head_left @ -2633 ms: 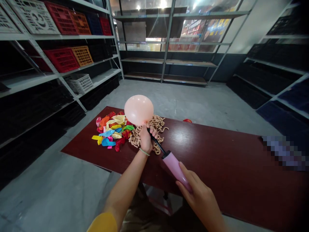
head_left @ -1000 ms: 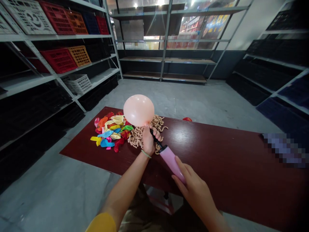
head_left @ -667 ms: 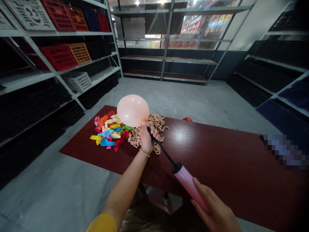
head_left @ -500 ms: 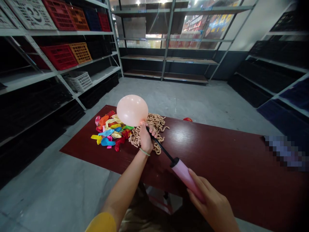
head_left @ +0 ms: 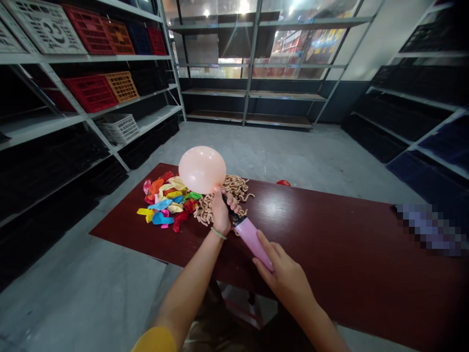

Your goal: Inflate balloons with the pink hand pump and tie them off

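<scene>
A pale pink inflated balloon (head_left: 202, 169) floats just above the dark red table (head_left: 330, 244). My left hand (head_left: 221, 213) is closed around the balloon's neck and the black nozzle of a pink hand pump (head_left: 252, 236). My right hand (head_left: 286, 276) grips the pump's rear end, with the pump pushed fully in. Under the balloon lie a heap of flat coloured balloons (head_left: 164, 200) and a pile of tan curly strands (head_left: 229, 193).
A small red balloon piece (head_left: 283, 183) lies at the table's far edge. Metal shelving (head_left: 120, 102) with red, orange and white crates lines the left wall; more racks stand at the back and right. A blurred patch (head_left: 430, 227) covers the table's right end.
My right hand pushed the pump's pink barrel forward towards the left hand, so the black rod is no longer exposed. The balloon and left hand stayed in place.
</scene>
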{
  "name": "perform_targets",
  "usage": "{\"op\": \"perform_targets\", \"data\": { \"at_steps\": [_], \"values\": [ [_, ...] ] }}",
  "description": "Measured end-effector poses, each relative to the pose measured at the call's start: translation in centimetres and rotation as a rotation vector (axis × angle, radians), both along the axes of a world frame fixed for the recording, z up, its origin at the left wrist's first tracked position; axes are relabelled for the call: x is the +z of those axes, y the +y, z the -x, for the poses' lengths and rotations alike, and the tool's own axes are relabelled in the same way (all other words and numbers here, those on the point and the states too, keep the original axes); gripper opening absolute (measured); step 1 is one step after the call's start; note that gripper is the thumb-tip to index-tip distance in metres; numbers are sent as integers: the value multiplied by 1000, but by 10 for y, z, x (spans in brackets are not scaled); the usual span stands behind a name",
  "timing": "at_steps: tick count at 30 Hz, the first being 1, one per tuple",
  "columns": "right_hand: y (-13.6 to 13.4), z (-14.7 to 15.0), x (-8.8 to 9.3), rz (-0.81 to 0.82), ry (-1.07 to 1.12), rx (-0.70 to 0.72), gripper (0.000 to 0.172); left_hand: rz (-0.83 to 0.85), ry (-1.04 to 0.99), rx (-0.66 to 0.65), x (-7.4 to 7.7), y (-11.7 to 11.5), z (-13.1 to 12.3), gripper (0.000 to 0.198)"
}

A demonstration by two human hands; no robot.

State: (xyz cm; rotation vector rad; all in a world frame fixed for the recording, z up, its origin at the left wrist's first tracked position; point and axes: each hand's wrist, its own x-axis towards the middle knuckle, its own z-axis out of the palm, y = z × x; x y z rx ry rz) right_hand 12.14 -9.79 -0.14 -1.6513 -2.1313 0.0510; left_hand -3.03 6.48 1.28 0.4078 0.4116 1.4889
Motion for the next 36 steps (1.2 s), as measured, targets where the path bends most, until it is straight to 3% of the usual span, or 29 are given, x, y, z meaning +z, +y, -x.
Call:
{"op": "perform_targets", "data": {
  "at_steps": [5, 9, 17, 22, 29, 36],
  "values": [
    [-34, -29, -1, 23, 72, 30, 57, 13, 19, 23, 0, -1, -1, 24],
    [-46, -41, -1, 3, 50, 29, 58, 8, -12, 30, 0, 0, 1, 25],
    [-1, 2, 2, -2, -24, -105, 54, 36, -34, -2, -3, -1, -3, 26],
    [12, 14, -1, 27, 16, -85, 56, 19, -15, -20, -4, 0, -4, 27],
    [-29, -21, -4, 126, 166, 11, 58, 38, 32, -7, -2, -3, -8, 24],
    [-58, -53, -3, 123, 136, 27, 60, 32, 6, 26, 2, 0, 1, 26]
  ]
}}
